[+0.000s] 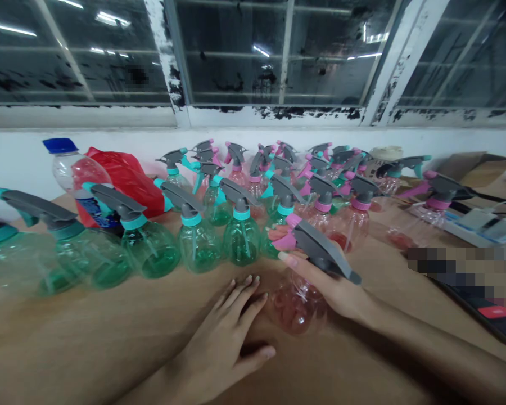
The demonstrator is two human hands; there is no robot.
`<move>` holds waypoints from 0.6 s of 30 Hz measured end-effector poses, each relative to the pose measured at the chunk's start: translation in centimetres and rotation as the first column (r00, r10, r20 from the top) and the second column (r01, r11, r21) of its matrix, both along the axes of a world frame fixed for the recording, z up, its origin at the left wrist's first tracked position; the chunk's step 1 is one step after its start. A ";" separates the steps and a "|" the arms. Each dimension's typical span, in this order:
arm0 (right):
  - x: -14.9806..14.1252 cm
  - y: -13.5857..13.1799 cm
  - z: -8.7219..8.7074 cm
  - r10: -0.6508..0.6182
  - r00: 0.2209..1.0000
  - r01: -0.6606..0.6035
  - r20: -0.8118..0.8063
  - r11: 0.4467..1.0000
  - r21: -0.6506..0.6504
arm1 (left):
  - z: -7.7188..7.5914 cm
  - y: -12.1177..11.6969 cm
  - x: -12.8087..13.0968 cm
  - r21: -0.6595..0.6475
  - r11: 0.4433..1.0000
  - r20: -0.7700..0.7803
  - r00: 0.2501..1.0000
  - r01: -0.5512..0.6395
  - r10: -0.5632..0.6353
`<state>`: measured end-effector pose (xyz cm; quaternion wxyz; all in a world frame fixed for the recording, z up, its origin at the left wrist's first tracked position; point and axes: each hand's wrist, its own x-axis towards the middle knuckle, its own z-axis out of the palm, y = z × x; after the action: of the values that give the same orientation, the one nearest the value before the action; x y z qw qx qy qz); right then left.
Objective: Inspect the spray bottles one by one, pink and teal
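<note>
My right hand (333, 281) is wrapped round the neck of a pink spray bottle (297, 309) with a grey and pink trigger head. The bottle's clear pink body stands on or just over the table, tilted slightly. My left hand (230, 332) lies palm down on the wooden table (130, 343), fingers stretched out and thumb apart, just left of that bottle. Beyond my hands stands a row of green spray bottles (241, 242) with turquoise collars. Pink spray bottles (358, 216) stand at the right end of the row.
More spray bottles crowd the back by the wall. A blue-capped plastic bottle (63, 163) and a red plastic bag (130, 177) are at back left. To the right are a phone (468, 304), a power strip (468, 228) and cardboard (468, 166). Windows (236, 50) rise behind.
</note>
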<state>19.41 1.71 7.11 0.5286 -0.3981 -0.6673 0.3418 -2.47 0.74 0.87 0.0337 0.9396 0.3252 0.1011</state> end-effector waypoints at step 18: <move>-0.2 -0.2 0.3 -0.021 1.000 0.021 0.015 1.000 0.001 | 0.4 -0.1 0.1 -0.008 1.000 0.033 0.999 -0.005 0.005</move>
<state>19.25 1.53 7.44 0.5274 -0.4076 -0.6669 0.3330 -2.38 0.65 1.23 0.0424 0.9369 0.3272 0.1155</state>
